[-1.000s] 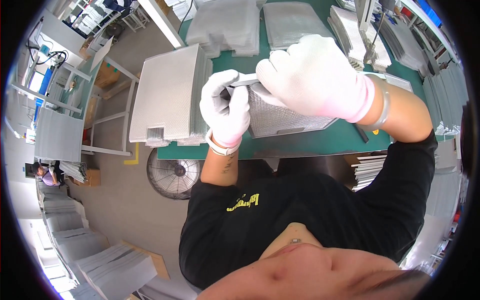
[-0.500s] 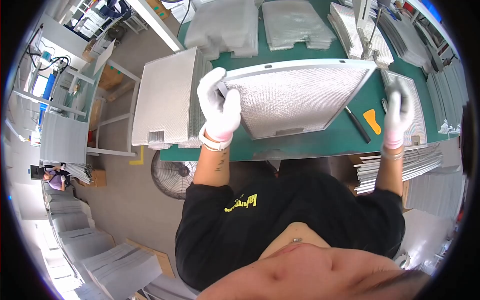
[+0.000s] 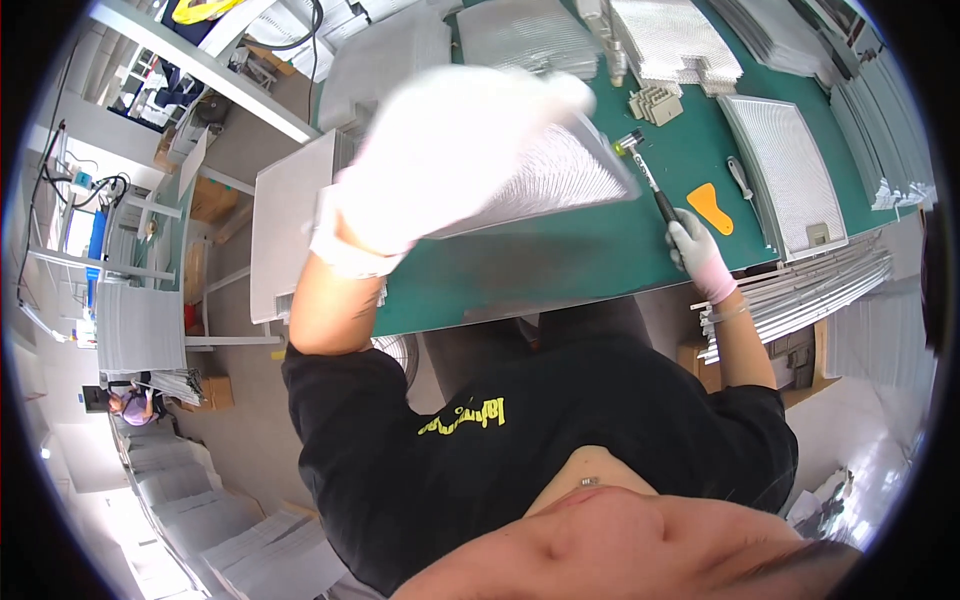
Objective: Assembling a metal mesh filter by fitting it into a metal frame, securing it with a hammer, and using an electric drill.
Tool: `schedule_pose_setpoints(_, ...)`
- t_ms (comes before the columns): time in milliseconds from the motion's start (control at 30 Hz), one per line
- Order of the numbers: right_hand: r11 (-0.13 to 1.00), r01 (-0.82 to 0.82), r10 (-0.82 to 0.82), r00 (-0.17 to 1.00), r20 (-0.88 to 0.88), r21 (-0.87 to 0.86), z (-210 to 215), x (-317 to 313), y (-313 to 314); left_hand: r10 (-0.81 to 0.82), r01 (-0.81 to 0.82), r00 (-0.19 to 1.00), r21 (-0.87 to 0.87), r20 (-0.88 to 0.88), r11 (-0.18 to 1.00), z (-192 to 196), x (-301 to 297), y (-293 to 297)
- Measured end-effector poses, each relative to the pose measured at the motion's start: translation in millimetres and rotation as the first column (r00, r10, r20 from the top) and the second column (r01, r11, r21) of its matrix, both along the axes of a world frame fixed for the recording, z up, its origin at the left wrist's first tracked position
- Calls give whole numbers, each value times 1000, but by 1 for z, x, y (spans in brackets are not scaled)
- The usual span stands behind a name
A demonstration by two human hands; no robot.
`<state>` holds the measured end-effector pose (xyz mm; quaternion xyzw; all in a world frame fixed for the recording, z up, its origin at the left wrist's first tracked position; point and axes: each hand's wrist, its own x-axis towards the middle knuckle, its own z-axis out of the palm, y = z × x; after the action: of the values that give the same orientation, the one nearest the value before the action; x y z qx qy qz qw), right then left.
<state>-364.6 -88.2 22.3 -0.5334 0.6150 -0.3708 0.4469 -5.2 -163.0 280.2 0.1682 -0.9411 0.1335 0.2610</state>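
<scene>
My left hand (image 3: 440,150), in a white glove, is raised close to the camera and blurred. It covers much of a framed silver mesh filter panel (image 3: 560,185), which tilts above the green table. The hand seems closed on the panel's upper edge; the exact finger grip is hidden. My gloved right hand (image 3: 692,245) is closed around the black handle of a hammer (image 3: 647,175), which lies on the table with its head pointing away. A yellow scraper (image 3: 710,209) lies just right of the hammer. Farther right is a screwdriver-like tool (image 3: 740,177).
Another mesh panel (image 3: 785,170) lies at the table's right. Stacks of panels (image 3: 525,40) line the back, near small beige blocks (image 3: 655,105). A panel stack (image 3: 285,220) stands at the left. Metal strips (image 3: 800,290) sit below the right table edge.
My right hand has moved left and closed on the hammer handle. My left hand has risen closer to the camera, and the panel has shifted left and turned.
</scene>
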Motion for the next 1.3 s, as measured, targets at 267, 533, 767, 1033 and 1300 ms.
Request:
schedule_pose_setpoints(267, 998, -4, 53, 702, 710, -70, 11, 44, 22, 61, -38, 958, -86, 279, 996, -59, -57, -22)
schedule_pose_setpoints(533, 833, 421, 3, 647, 762, -360, 11, 123, 38, 284, -292, 951, -59, -122, 955, -90, -58, -10)
schedule_pose_setpoints(767, 843, 417, 11, 620, 784, -341, 6, 148, 43, 318, -324, 943, -49, -101, 945, -88, -55, -7)
schedule_pose_setpoints(1033, 832, 397, 47, 646, 762, -388, 10, 146, 44, 344, -351, 934, -65, -96, 934, -93, -52, -8)
schedule_pose_setpoints(1300, 950, 155, 68, 744, 665, -271, 23, 134, 48, 355, -367, 927, -91, -124, 926, -98, -52, -7)
